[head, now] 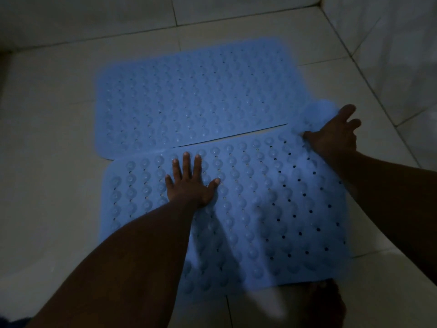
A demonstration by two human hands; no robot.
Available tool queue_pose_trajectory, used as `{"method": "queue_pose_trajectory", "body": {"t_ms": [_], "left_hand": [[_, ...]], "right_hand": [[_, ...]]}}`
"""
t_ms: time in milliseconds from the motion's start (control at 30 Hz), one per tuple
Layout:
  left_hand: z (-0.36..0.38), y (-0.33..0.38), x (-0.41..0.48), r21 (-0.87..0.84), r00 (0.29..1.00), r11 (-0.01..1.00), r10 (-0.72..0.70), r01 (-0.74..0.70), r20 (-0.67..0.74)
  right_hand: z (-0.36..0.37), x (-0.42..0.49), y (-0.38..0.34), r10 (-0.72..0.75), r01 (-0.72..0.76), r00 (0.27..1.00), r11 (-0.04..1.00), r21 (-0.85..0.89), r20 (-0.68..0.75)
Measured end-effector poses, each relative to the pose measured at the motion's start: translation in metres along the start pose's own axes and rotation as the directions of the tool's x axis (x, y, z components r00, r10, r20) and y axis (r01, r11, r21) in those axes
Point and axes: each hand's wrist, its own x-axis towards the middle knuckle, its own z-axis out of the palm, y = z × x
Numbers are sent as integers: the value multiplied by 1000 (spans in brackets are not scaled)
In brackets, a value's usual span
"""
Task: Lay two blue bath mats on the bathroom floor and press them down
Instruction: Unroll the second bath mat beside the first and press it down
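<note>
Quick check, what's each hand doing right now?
Left hand: open, flat, fingers spread, pressing on the near mat.
Right hand: closed on that mat's far right corner, which looks lifted.

Head view, steeply downward, close over floor

1. The far mat lies flat on the floor, toward the back wall.
2. The near mat lies just in front of it, long edges side by side, touching at the left and slightly apart toward the right.
3. The near mat's far right corner overlaps the far mat's right end.
4. The left hand rests on the near mat, left of its middle.
5. The right hand sits at that overlapping corner.
6. A foot stands before the near mat's front right edge.
</note>
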Motion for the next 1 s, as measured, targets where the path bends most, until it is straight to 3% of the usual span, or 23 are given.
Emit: {"method": "queue_pose_trajectory", "body": {"t_ms": [67, 167, 267, 333, 400, 833, 933, 1000], "left_hand": [[-1, -2, 1, -3, 1000, 1000, -10, 10, 0], [1, -4, 2, -4, 1000, 1000, -15, 15, -14], [3, -3, 1, -8, 999, 1000, -15, 15, -32], [4, -3, 2, -16, 999, 1000, -12, 11, -36], [4, -4, 1, -20, 999, 1000, -11, 11, -37], [3, -18, -1, -47, 999, 999, -23, 22, -40], [4, -23, -2, -51, 999, 998, -31, 29, -45], [4, -24, 0, -43, 999, 999, -31, 30, -38]], "right_hand": [[6, 0, 0, -57, 53, 995, 997, -54, -85], [15, -3, 4, -152, 106, 981, 938, -330, -117], [31, -8, 2, -105, 173, 977, 899, -402, 186], [53, -15, 3, -13, 235, 891, 869, -436, 455], [74, -23, 12, 40, 230, 854, 865, -446, 519], [70, -29, 11, -20, 243, 863, 893, -379, 505], [78, -42, 15, -42, 164, 937, 929, -330, 347], [87, -52, 14, 77, 15, 965, 939, -342, 252]]}}
